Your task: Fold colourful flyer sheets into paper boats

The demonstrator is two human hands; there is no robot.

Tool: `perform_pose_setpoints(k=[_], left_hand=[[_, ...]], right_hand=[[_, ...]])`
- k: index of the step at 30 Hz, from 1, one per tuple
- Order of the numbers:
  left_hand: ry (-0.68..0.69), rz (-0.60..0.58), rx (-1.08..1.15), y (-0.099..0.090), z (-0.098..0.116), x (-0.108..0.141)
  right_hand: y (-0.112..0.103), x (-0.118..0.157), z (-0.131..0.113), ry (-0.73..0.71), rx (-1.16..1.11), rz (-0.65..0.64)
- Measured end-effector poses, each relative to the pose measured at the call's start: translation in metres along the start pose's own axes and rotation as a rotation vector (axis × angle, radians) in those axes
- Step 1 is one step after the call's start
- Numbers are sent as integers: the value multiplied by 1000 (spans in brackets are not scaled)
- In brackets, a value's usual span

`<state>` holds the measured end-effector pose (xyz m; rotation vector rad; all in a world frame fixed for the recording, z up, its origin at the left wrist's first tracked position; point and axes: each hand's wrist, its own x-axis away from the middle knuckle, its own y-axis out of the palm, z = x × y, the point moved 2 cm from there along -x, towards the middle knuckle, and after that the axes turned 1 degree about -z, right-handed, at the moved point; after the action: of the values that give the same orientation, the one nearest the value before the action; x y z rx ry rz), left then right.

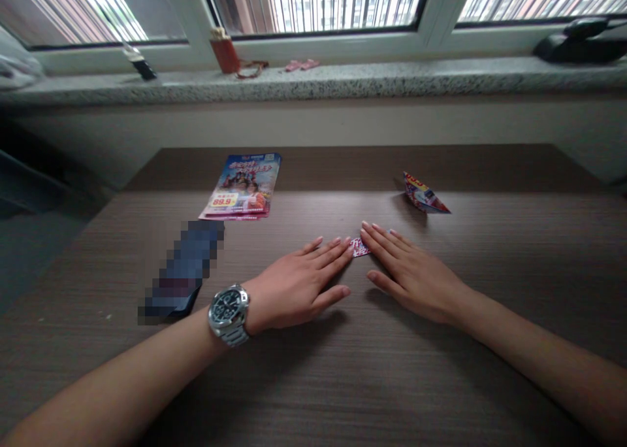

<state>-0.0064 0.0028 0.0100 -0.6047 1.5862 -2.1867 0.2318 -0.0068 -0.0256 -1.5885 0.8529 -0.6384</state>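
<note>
A small folded piece of printed paper (361,248), red and white, lies flat on the table between my two hands; most of it is covered by fingers. My left hand (306,277), with a metal watch (228,311) on its wrist, presses its outstretched fingertips on the paper's left end. On the right end rest the flat fingers of my right hand (406,267). Both thumbs stand apart from the other fingers, near the tabletop. Beyond my right hand sits a folded paper shape (424,195) with pointed ends, like a small paper boat, in bright print.
A stack of colourful flyers (245,189) lies at the back left of the brown table (313,381). Nearer is a dark, blurred-out phone-like object (183,270). On the stone windowsill (343,84) stand a red case (225,51), pink items (302,65) and a black device (580,42).
</note>
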Motion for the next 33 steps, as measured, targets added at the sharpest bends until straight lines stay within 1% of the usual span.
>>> perform_pose_setpoints(k=[2,4,12,16,18,21,23,25,29,33], left_hand=[[-20,-24,-5,-3,0,3],[-36,-14,-14,-5,1,6],[-83,96,-108,-7,9,4],[-78,187,-157,-4,13,0],[-75,225,-165,-3,13,-2],[-60,266,-172,-1,12,-6],[-46,293,-171,0,9,-8],[-35,329,-163,1,7,-10],[-48,381,-150,1,1,-13],[-63,392,-126,2,-2,-16]], right_hand=[[1,0,1,-4,9,2],[2,1,1,-9,14,5],[-1,0,1,-12,-29,17],[-2,0,2,-22,-97,39],[-2,1,5,-29,-159,72],[-1,2,9,-44,-251,168],[-2,2,11,-60,-268,240],[-4,0,11,-80,-261,286],[-11,-3,5,-113,-255,299],[-15,-4,-1,-146,-263,301]])
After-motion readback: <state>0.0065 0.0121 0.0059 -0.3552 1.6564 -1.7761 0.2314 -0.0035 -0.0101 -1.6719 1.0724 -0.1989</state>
